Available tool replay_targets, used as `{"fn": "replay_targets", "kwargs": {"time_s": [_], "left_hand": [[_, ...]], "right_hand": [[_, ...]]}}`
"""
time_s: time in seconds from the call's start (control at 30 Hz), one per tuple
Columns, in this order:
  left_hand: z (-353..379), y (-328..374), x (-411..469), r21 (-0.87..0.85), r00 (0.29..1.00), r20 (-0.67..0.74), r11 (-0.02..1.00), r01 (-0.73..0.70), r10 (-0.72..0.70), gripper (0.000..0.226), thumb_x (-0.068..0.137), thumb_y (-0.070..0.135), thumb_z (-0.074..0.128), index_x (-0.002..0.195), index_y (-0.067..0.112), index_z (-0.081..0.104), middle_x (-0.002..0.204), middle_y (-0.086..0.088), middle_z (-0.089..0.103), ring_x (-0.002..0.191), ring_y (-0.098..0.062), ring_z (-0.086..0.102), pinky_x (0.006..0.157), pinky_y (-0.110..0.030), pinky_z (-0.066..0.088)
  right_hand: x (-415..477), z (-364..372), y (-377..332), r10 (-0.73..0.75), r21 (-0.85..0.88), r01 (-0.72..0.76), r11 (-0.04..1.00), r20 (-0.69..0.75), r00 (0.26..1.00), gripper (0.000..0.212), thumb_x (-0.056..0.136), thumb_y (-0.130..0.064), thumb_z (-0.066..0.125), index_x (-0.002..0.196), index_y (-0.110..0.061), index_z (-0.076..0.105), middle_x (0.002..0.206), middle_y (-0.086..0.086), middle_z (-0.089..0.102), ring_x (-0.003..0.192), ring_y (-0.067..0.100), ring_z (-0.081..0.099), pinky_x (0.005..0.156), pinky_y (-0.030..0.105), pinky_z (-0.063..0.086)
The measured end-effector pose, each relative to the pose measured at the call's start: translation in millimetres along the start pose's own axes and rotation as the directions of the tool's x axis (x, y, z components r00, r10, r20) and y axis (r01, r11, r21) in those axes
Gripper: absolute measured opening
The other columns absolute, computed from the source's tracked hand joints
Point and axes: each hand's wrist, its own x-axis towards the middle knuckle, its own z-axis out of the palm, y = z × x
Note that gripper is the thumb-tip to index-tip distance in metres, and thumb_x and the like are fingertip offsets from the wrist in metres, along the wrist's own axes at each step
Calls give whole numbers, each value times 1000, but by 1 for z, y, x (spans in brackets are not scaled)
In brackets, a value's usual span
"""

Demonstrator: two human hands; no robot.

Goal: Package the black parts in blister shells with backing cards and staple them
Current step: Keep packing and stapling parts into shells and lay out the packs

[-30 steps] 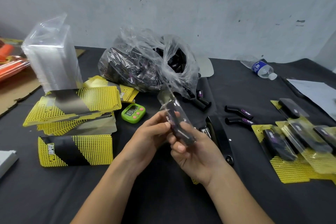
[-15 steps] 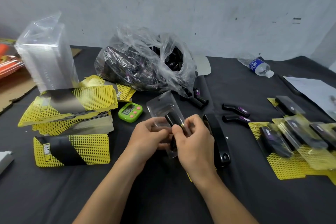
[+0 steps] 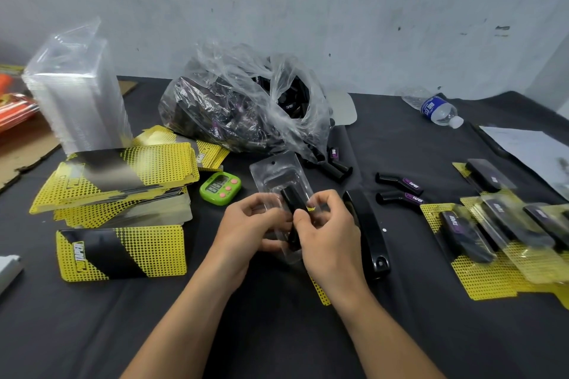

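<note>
On my dark worktop [image 3: 92, 317], the bag [image 3: 243, 108] sits at the back, card stacks [image 3: 123, 172] lie left, and the stapler [image 3: 369, 231] is just right of my hands. At the middle, my left hand [image 3: 246, 231] has its fingers curled round the clear shell [image 3: 277, 172]. My right hand [image 3: 329, 240] pinches the black part [image 3: 294, 200] lying in that shell.

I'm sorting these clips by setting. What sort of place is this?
Likely a small hand-packing workbench: a bagged stack of clear blister shells, piles of yellow backing cards, and finished packs laid out on the right.
</note>
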Motion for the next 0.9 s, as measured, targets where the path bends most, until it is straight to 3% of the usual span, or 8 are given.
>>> {"fn": "replay_targets", "kwargs": {"time_s": [0.2,0.3,0.47,0.57,0.67,0.73,0.83,0.9], "left_hand": [[-2,-1,2,-14,999,0,999,34,-34,23,91,-4,65,108,10,72,98,-15,79,88,-31,78,60,-36,62],[-2,-1,1,-55,999,-2,998,39,-39,23,90,-1,69,105,15,74,103,-15,79,89,-28,78,62,-36,62],[-11,0,1,236,916,-264,941,-242,302,68,69,30,82,129,50,57,120,14,71,108,-1,69,85,-32,58],[-16,4,-1,459,889,-154,828,-322,431,59,67,34,79,121,54,65,115,24,70,109,7,64,96,-30,54],[-17,7,-3,500,910,-34,795,-343,413,50,65,28,83,111,47,75,86,15,71,79,-1,68,78,-24,57],[-21,9,-2,449,930,-22,835,-319,368,41,65,22,92,101,40,80,72,9,66,66,-7,62,64,-21,52],[-23,12,-2,287,961,-17,922,-260,276,17,73,10,90,80,23,82,63,1,67,56,-11,61,54,-21,51],[-20,11,-4,289,975,40,931,-222,219,11,77,11,88,74,15,78,61,-6,69,51,-13,60,52,-21,51]], "right_hand": [[0,-2,3,-27,-7,28,1000,53,998,28,83,-31,77,99,-35,54,88,-11,71,80,2,67,71,19,52],[5,-7,3,2,63,-9,998,109,994,27,81,-25,79,98,-34,60,87,-9,74,78,7,69,73,30,57],[10,-21,-2,-105,14,105,994,160,981,24,79,-16,80,95,-32,72,90,-28,73,79,2,71,72,16,53],[12,-27,-2,-143,-53,158,986,216,966,32,77,-13,78,100,-36,79,85,-27,74,77,-2,70,67,8,50],[11,-29,-5,-146,-17,153,988,219,965,57,72,-11,81,118,-44,74,91,-27,75,87,-6,70,77,9,52],[12,-29,-7,-117,106,101,989,164,979,80,67,-11,83,135,-49,60,95,-17,77,87,4,73,80,21,58],[14,-30,-9,-94,328,73,942,50,994,85,66,-12,85,137,-48,55,96,-7,78,89,15,76,81,41,64],[11,-30,-12,-129,313,129,941,-21,991,79,68,-14,86,134,-46,56,101,-11,77,97,11,75,86,38,63]]}}
